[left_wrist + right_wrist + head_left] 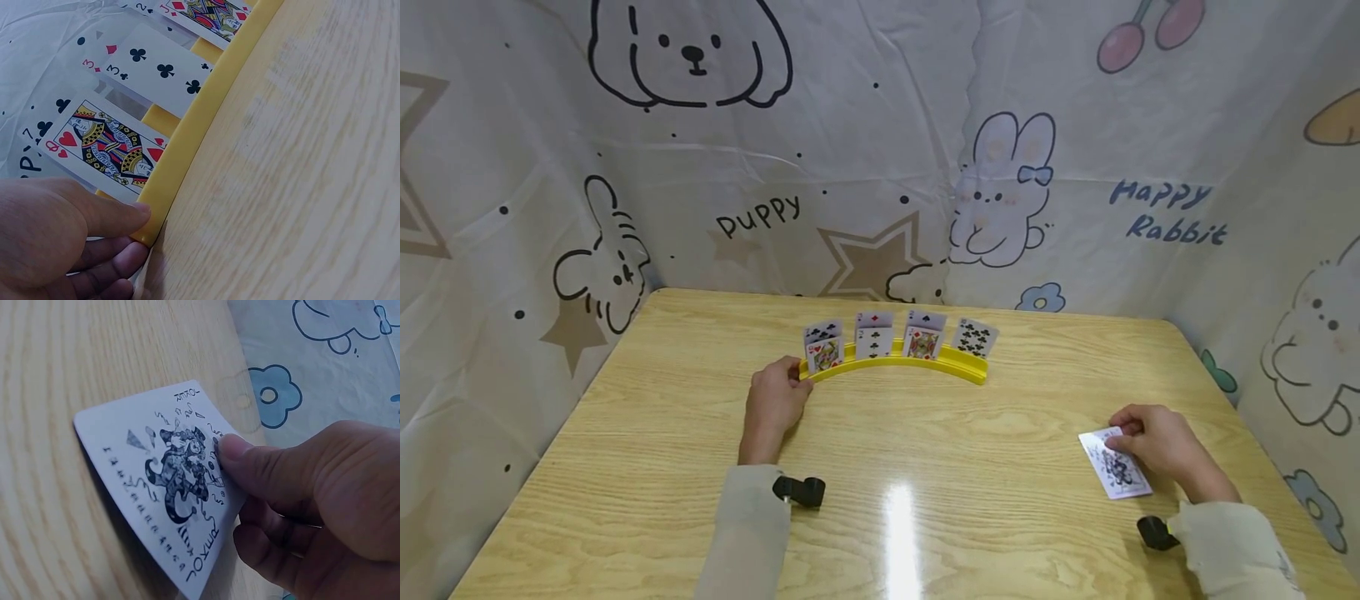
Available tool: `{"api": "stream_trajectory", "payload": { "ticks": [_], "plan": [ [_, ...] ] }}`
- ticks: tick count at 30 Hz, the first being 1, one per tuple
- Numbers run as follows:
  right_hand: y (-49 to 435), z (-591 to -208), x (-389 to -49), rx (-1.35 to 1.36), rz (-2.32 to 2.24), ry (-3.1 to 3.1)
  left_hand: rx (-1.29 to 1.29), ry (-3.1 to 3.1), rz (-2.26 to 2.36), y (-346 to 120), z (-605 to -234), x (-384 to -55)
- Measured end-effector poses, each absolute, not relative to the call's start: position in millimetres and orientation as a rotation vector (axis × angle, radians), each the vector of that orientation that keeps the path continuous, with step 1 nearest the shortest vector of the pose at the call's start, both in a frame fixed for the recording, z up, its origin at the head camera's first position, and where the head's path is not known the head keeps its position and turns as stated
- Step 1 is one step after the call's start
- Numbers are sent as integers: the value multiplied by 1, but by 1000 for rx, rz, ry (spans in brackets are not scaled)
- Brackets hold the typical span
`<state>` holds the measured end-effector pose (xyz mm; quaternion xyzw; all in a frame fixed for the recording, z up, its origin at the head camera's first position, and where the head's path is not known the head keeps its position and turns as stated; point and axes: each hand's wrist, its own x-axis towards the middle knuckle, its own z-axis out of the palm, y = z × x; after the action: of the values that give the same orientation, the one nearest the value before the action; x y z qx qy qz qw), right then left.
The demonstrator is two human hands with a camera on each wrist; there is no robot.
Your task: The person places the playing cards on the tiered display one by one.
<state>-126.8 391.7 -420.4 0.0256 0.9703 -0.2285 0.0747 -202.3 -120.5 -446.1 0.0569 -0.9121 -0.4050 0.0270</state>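
Right hand (1161, 442) pinches a joker card (1114, 465), face up, black-and-white jester print, thumb on top, well right of the yellow rack (901, 365). Left hand (775, 402) grips the rack's left end; four card groups stand in the rack on the table (970, 442).

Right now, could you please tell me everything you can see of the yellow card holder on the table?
The yellow card holder is a low curved rail, seemingly plastic, lying on the wooden table near its far edge. Several playing cards stand face-forward in it, among them a queen of hearts. The left hand pinches its left end; the other end is untouched.
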Motion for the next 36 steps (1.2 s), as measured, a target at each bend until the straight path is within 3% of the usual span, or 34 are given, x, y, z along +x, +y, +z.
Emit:
{"api": "stream_trajectory", "payload": {
  "ticks": [36],
  "plan": [
    [366,-400,-137,-62,-762,3100,175,-2813,-1261,-119,-448,-203]
  ]
}}
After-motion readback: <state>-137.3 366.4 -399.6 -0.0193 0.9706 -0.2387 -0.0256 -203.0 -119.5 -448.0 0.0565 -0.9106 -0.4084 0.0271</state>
